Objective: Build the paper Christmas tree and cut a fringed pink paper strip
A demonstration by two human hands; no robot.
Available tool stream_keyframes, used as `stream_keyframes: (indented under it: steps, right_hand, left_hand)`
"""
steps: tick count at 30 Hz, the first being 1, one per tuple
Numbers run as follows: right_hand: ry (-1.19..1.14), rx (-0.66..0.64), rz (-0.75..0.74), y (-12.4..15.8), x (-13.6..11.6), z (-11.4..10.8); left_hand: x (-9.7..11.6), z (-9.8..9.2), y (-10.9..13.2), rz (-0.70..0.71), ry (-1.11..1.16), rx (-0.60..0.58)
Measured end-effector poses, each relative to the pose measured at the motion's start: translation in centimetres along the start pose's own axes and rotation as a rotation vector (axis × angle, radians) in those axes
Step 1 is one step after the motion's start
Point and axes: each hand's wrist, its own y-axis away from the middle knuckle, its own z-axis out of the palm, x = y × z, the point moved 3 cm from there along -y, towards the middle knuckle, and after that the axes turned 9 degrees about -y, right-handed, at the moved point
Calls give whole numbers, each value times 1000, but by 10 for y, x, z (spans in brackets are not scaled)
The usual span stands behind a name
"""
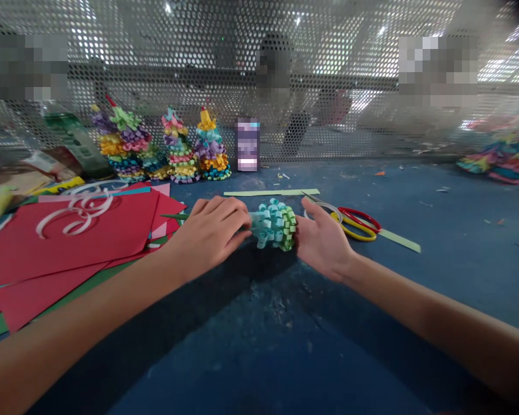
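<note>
A small paper tree of curled teal and green strips lies on its side between my hands, just above the blue table. My left hand is closed round its narrow teal end, fingers curled over it. My right hand presses against its wide green base, fingers bent around the edge. A thin green stick pokes out to the left from under my left hand.
Red and green paper sheets with white curled strips lie at the left. Scissors with red and yellow handles and green paper strips lie behind my hands. Three finished colourful paper trees stand by the perforated metal wall. A bottle lies at the back left.
</note>
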Motion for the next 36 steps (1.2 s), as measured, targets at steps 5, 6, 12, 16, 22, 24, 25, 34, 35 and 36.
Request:
stream_keyframes:
  steps: [5,6,12,16,22,24,25,34,35,36]
  right_hand:
    - [34,0,-17,2,1,2]
    - [42,-5,-19,2,1,3]
    - [132,-17,-64,1,3,6]
    - [182,4,-96,-1,7,4]
    - [233,15,-114,-5,9,3]
    - [241,27,-114,-5,9,3]
    - [239,32,-114,-5,9,3]
    - [207,65,-71,-3,10,1]
    - [197,68,-71,-2,9,2]
    - [185,71,-71,-2,9,2]
  left_hand:
    - [-2,-2,-3,-21,48,-31]
    - [-3,-2,-3,-18,64,-40]
    - [-3,1,-3,-40,162,-85]
    - [-4,8,-2,-47,253,-152]
    - [-6,16,0,-137,307,-144]
    - [-5,19,1,-180,321,-155]
    - [-4,20,1,-193,324,-161]
    - [-11,32,6,-293,297,-332]
    - [-15,34,6,-319,341,-368]
    - [-19,35,7,-340,384,-400]
